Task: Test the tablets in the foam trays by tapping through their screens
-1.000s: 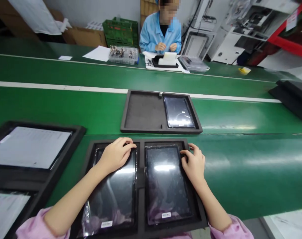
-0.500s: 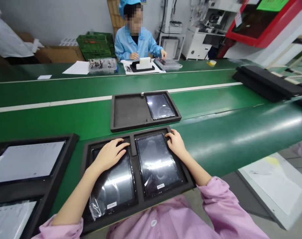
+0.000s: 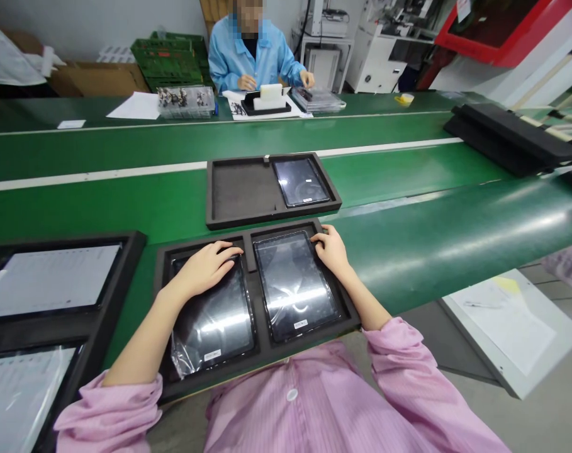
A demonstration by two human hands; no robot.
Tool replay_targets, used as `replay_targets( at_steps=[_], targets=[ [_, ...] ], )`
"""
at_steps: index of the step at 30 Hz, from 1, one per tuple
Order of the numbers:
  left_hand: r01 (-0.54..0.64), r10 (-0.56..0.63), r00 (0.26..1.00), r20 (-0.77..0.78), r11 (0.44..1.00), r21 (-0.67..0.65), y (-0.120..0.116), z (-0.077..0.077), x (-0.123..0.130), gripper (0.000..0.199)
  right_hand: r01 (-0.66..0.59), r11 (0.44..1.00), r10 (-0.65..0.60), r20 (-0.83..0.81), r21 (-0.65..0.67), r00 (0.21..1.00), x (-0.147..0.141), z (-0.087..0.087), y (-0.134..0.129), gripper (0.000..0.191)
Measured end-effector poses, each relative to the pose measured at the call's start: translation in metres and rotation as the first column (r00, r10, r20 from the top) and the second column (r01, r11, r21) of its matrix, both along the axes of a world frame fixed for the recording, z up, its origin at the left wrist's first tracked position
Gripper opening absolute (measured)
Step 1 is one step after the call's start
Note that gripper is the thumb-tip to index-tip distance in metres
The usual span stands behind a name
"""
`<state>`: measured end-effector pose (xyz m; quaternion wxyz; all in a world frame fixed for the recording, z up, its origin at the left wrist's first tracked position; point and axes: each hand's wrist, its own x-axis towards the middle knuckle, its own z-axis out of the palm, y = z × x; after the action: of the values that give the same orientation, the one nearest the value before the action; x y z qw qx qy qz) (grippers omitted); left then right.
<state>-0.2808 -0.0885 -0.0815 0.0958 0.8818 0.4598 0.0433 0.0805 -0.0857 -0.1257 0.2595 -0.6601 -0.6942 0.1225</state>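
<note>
head view: two dark glossy panels lie side by side, one per compartment, in the near black tray (image 3: 263,340), right in front of the pink shirt (image 3: 276,409).
left hand (image 3: 203,267): palm down over the far part of the left panel (image 3: 219,314), fingers spread and loosely bent, tips by its far right corner; grasping nothing.
right hand (image 3: 331,248): lightly curled at the far right corner of the right panel (image 3: 297,296) and the tray's outer side; whether it pinches that side, i cannot tell.
good handling: light, even fingertip pressure at the panel margins would probably serve better than a palm on the gloss (the crumpled clear film (image 3: 184,358) at the left panel's near left corner could bunch up, so i'd watch it).
panel direction: glossy faces up, long axes roughly parallel, running away from the shirt with far ends leaning a little left; a small white label (image 3: 213,355) marks each near end.
tray direction: long side across the body, right end slightly farther off.
far tray (image 3: 241,189): just beyond, with a dark panel (image 3: 302,182) in its right compartment.
left tray (image 3: 125,277): cut by the view's edge, holding pale-faced panels (image 3: 54,277).
</note>
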Motion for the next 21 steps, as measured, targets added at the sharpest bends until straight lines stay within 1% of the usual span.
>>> replay_targets(
  at_steps=[3,7,10,13,17,21],
  targets=[
    [-0.007,0.007,1.0,-0.026,1.0,0.007,-0.002,0.0,0.0,0.049,0.015,1.0,-0.015,0.011,-0.004,1.0,0.0,0.0,0.0,0.031],
    [-0.017,0.017,0.999,-0.033,0.999,0.028,-0.003,-0.003,0.003,0.046,0.006,1.0,-0.006,0.033,0.007,0.999,0.0,-0.001,-0.001,0.029],
    [-0.029,0.032,0.998,-0.059,0.998,0.048,-0.005,-0.005,0.007,0.045,-0.001,0.999,0.0,0.025,0.038,1.0,0.001,-0.003,-0.002,0.032],
    [-0.035,0.041,0.994,-0.102,0.998,0.056,-0.006,-0.002,0.013,0.044,-0.013,0.998,0.014,-0.009,0.068,1.0,0.002,-0.005,-0.002,0.035],
    [-0.043,0.051,0.982,-0.179,0.998,0.048,-0.006,0.006,0.019,0.042,-0.022,0.996,0.024,-0.02,0.082,1.0,0.003,-0.007,-0.003,0.034],
    [-0.036,0.046,0.98,-0.192,0.998,0.054,-0.005,0.007,0.024,0.041,-0.023,0.997,0.025,-0.029,0.08,0.999,0.003,-0.008,-0.002,0.035]
  ],
)
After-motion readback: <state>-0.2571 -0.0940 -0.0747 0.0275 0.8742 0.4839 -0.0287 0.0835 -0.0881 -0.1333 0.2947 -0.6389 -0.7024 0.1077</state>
